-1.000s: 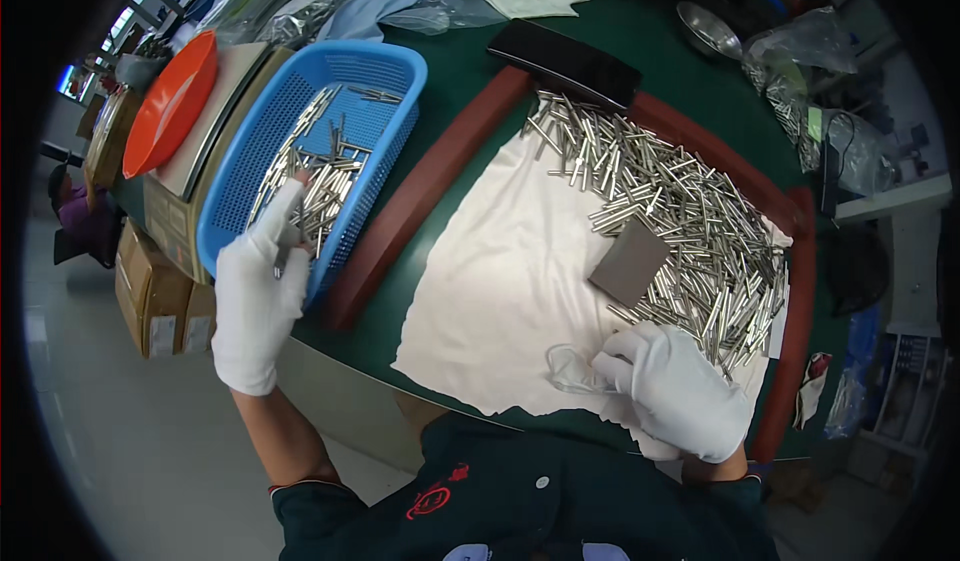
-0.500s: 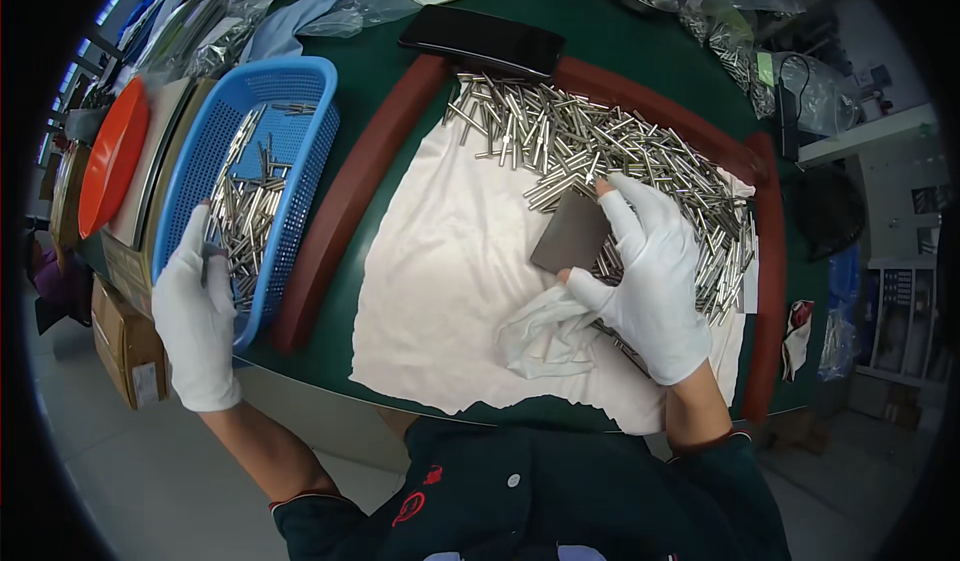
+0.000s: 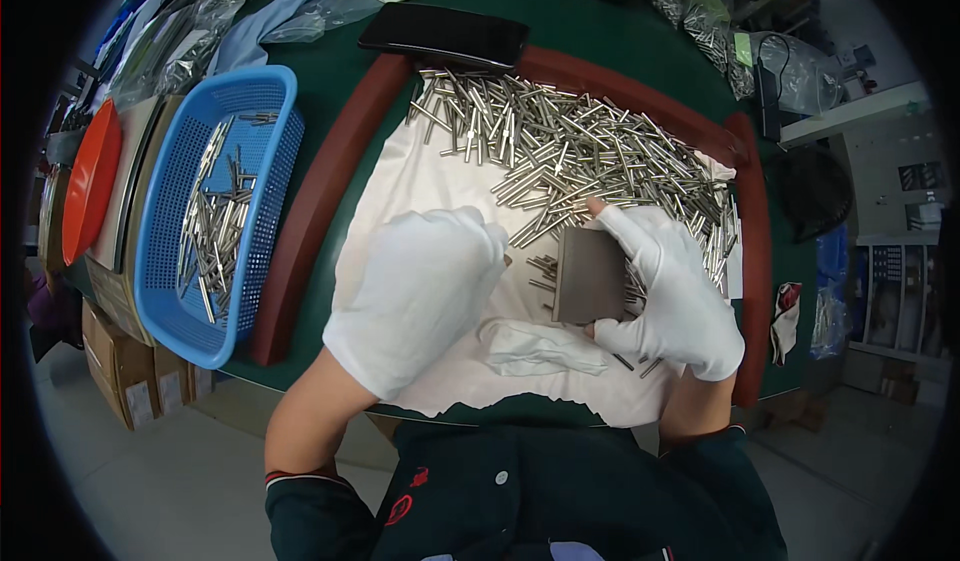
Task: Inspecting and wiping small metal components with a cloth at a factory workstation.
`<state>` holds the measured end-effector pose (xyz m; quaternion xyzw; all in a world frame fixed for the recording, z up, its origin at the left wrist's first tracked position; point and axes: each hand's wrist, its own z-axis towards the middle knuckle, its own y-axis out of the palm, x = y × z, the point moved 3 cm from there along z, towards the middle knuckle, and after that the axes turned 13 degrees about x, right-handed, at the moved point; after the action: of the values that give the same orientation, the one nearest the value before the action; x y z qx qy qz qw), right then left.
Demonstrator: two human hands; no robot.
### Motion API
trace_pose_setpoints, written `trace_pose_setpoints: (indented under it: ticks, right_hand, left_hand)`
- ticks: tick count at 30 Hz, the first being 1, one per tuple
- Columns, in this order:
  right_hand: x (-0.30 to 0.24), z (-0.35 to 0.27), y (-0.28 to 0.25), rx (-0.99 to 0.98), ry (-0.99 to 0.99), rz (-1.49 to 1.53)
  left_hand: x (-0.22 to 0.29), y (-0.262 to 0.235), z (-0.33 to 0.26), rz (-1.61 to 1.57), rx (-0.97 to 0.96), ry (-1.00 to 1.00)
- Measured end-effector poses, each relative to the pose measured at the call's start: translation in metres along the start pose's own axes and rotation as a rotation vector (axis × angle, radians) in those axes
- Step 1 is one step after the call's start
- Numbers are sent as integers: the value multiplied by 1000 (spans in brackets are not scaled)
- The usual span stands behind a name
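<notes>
My right hand [image 3: 668, 291], in a white glove, grips a flat grey metal plate [image 3: 590, 275] set on edge against a heap of small shiny metal rods [image 3: 570, 156]. A few rods [image 3: 543, 269] lie just left of the plate. My left hand [image 3: 425, 296], also gloved, hovers palm down over the white cloth [image 3: 415, 186], fingers close to those rods; whether it holds anything is hidden. A crumpled white rag [image 3: 545, 349] lies between both hands near the cloth's front edge.
A blue mesh basket [image 3: 170, 271] with several rods stands at the left, beside an orange lid [image 3: 88, 193] and cardboard boxes [image 3: 120, 371]. A brown curved rim [image 3: 320, 196] borders the cloth on the green table [image 3: 590, 26]. A black phone [image 3: 443, 35] lies behind it.
My left hand left the blue basket and came right over the cloth beside the plate. My right hand moved from the rag to the plate and now holds it on edge.
</notes>
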<state>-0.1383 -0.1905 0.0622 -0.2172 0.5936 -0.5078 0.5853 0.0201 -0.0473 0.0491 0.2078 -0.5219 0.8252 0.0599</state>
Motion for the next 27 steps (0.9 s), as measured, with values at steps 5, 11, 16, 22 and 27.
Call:
trace_pose_setpoints:
  ticks: [5,11,16,22,27]
  right_hand:
    - [25,1,-10,371,327,311]
    - [34,-3,-14,724,471,357]
    - [36,-3,-18,891,481,499]
    - [35,-2,-17,910,491,503]
    - [42,-3,-17,879,465,428]
  left_hand:
    - [19,24,-25,-458,-358,-88]
    - [10,17,-7,-570,-360,-88]
    - [-7,28,22,-246,11,-115]
    - [4,64,48,-188,129,-47]
    - [6,75,58,-98,63,-33]
